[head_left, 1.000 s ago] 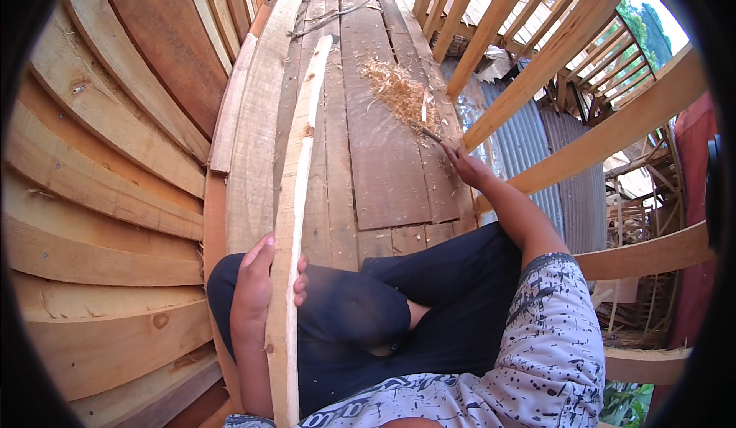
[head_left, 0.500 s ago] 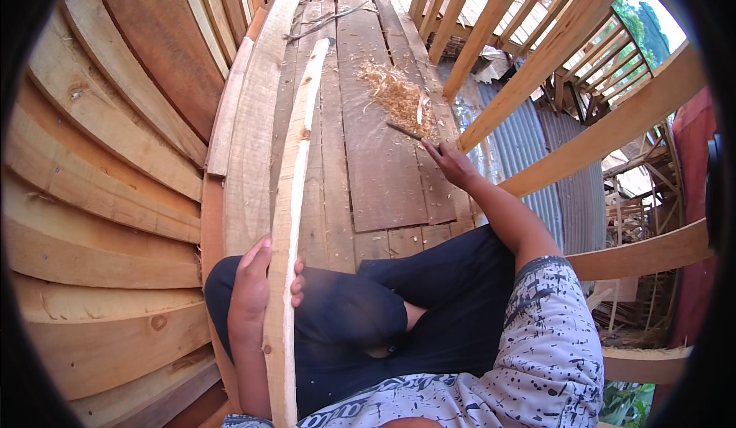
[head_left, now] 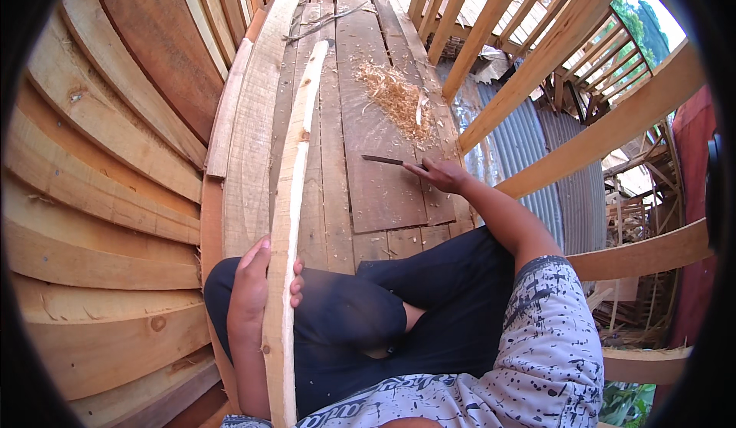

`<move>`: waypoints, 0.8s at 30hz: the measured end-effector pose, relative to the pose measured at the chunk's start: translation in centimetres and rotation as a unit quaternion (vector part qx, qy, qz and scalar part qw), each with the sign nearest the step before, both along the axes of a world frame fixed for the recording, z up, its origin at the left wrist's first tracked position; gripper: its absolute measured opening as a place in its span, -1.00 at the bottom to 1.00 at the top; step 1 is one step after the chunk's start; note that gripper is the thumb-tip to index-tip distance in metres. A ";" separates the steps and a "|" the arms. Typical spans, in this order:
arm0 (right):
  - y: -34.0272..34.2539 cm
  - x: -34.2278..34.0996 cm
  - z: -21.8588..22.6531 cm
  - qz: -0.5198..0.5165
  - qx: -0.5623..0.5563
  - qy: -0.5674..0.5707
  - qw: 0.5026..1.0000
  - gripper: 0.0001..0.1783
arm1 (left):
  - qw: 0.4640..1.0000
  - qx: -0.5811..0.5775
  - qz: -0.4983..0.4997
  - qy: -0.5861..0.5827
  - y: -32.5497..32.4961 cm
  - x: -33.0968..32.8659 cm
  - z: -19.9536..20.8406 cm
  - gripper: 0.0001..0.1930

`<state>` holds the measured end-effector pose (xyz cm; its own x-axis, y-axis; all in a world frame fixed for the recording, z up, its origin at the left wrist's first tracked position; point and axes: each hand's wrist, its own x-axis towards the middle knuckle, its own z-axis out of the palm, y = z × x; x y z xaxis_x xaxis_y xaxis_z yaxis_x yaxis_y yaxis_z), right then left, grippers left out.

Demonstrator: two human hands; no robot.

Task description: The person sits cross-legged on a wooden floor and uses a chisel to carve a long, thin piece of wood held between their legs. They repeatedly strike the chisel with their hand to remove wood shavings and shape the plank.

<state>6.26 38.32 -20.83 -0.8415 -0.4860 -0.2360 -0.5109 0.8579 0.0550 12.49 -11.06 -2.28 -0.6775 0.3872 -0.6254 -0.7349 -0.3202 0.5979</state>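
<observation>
We take the heap of shavings [head_left: 395, 98] as our landmark. Left of it and reaching nearer to us than it does, the long wooden strip [head_left: 284, 221] slants up from our body, its far end level with the heap's far side. Our left hand [head_left: 251, 278], nearer to us than the heap and to its left, is clamped around this strip, thumb on one side and fingertips showing on the other. Our right hand [head_left: 443, 175], just on the near side of the heap, is closed on a thin dark knife [head_left: 381, 159]. Its blade points left, apart from the strip; we cannot tell whether it touches the floorboards [head_left: 333, 190] under the heap. Right of the heap stands a wooden railing [head_left: 546, 54]. Far to its left, past the strip, is a plank wall [head_left: 100, 213]. Beyond the heap lie some twigs [head_left: 328, 20].
</observation>
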 end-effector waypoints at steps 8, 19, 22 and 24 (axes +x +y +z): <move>0.1 -0.5 -0.7 -0.163 -0.029 0.069 0.984 -0.20 | 1.000 -0.002 0.001 -0.002 0.2 -0.1 0.0 -0.64; -3.2 -2.9 -0.9 -0.185 -0.056 0.049 0.980 -0.14 | 1.000 -0.019 0.009 -0.009 0.4 -0.3 -0.3 -0.65; -5.8 -3.7 0.8 -0.139 -0.039 0.023 0.989 -0.12 | 1.000 -0.029 0.004 -0.004 0.4 -0.4 -0.4 -0.65; -6.3 -4.3 0.3 -0.108 -0.052 0.032 0.992 -0.11 | 1.000 -0.027 0.001 -0.007 0.6 -0.6 -0.4 -0.64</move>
